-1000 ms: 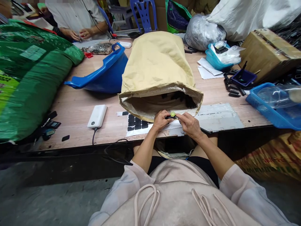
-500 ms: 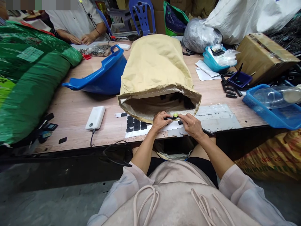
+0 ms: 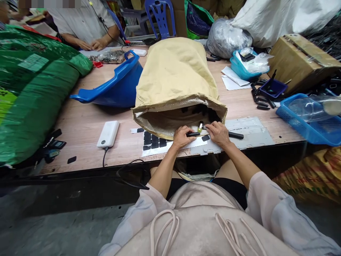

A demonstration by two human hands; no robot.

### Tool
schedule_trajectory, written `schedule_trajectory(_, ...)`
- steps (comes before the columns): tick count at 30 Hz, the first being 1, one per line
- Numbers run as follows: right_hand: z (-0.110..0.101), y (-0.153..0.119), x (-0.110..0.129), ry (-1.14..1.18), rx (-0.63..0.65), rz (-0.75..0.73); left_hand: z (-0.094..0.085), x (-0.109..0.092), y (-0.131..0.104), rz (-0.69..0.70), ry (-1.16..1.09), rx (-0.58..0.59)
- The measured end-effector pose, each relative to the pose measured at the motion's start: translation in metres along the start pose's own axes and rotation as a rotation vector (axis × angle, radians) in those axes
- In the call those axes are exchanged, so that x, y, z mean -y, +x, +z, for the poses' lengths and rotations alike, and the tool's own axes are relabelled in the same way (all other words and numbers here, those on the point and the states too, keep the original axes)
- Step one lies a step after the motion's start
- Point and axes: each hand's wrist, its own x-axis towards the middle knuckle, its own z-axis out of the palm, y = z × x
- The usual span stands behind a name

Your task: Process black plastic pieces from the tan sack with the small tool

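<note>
My right hand (image 3: 217,133) is closed around a small hammer (image 3: 236,135), whose black handle sticks out to the right. The hammer's head has a yellow-green face and stands just right of my left hand (image 3: 181,136). That hand's fingers are closed on a small black piece (image 3: 193,134), low over the table's front edge. Beneath lies a white sheet of black stickers (image 3: 155,140), partly covered by my left hand. Right behind both hands gapes the mouth of a yellow paper sack (image 3: 181,71), with dark pieces inside.
A blue basin (image 3: 117,85) tilts against the sack's left. A white power bank (image 3: 108,134) with a cable lies front left, beside a green sack (image 3: 39,96). On the right are a blue basket (image 3: 306,124) and a cardboard box (image 3: 301,67). Another person's hands (image 3: 93,44) rest across the table.
My right hand has moved slightly up and turned. The hammer head has lifted and tipped off the black piece, and its handle now shows at the right. My left hand stays in place.
</note>
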Motion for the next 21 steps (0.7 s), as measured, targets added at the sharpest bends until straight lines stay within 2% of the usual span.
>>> schedule_trajectory(6,0.001,0.000,0.004,-0.010,0.036,0.041,-0.004,-0.006,-0.001,-0.004,0.031,-0.006)
schedule_trajectory(8,0.000,0.001,0.005,-0.003,0.043,0.049,-0.006,-0.016,-0.014,0.040,0.001,-0.024)
schedule_trajectory(10,-0.001,0.001,0.005,0.002,0.048,0.054,-0.005,-0.032,-0.037,0.123,-0.077,0.008)
schedule_trajectory(12,-0.001,0.001,0.005,0.007,0.052,0.054,0.001,-0.048,-0.067,0.205,-0.186,0.143)
schedule_trajectory(15,-0.001,0.000,0.005,0.010,0.051,0.048,0.022,-0.061,-0.107,0.247,-0.276,0.448)
schedule_trajectory(17,-0.001,0.000,0.005,0.012,0.050,0.047,0.042,-0.057,-0.124,0.171,-0.231,0.572)
schedule_trajectory(21,-0.001,0.000,0.005,0.009,0.052,0.054,0.082,-0.027,-0.130,-0.141,-0.048,0.679)
